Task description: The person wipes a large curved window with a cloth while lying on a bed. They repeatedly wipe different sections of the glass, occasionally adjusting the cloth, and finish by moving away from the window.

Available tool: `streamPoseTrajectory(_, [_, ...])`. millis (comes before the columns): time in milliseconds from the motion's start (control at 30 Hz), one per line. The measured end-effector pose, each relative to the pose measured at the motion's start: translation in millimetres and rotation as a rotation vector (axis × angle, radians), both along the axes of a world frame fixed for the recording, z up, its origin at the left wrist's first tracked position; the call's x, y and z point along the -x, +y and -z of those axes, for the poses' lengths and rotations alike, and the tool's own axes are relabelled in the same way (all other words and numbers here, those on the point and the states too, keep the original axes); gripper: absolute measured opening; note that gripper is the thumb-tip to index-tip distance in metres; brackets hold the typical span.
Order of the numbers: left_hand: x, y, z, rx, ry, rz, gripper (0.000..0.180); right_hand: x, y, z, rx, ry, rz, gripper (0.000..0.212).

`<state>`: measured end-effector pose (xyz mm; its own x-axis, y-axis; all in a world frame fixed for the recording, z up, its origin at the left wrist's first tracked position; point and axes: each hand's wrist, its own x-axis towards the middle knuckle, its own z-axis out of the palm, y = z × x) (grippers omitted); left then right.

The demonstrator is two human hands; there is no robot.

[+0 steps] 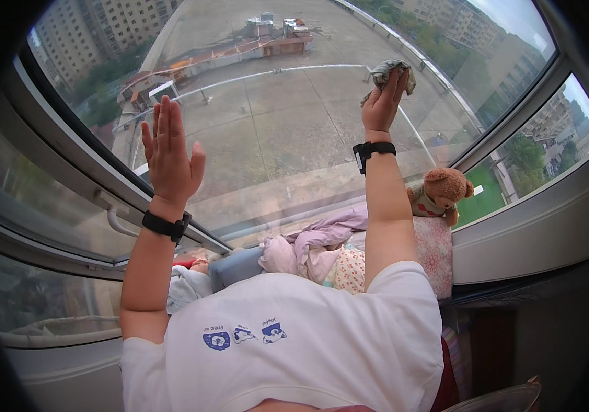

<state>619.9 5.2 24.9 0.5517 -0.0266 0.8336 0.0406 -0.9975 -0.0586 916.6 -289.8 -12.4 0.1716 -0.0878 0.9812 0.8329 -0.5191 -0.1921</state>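
My right hand (pixel 384 106) is raised to the upper right of the big window pane (pixel 260 130), pressing a crumpled grey-green cloth (pixel 381 73) against the glass. The cloth bunches out past my fingers on both sides. On the left, my left hand (pixel 169 154) is up with its palm toward the window, fingers straight and thumb apart, holding nothing. Whether its palm touches the glass I cannot tell. Both wrists wear black bands.
A brown teddy bear (pixel 441 189) sits on the sill by my right forearm, on a pink patterned cloth (pixel 433 250). Lilac clothes (pixel 318 237) and a blue-grey cushion-like item (pixel 233 268) lie below the pane. A white window handle (pixel 117 218) juts out at left.
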Motion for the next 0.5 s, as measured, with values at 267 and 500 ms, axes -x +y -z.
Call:
streamPoseTrajectory(267, [-30.7,-16.4,3.9,-0.001,-0.028,0.092,0.077,-26.8,-1.3,13.7,-0.13,0.12,0.008,0.058])
streamPoseTrajectory(500, [-35.9,-17.3,11.6,0.013,-0.023,0.143,0.077,31.4,53.1,13.3,-0.144,0.174,-0.151,0.058])
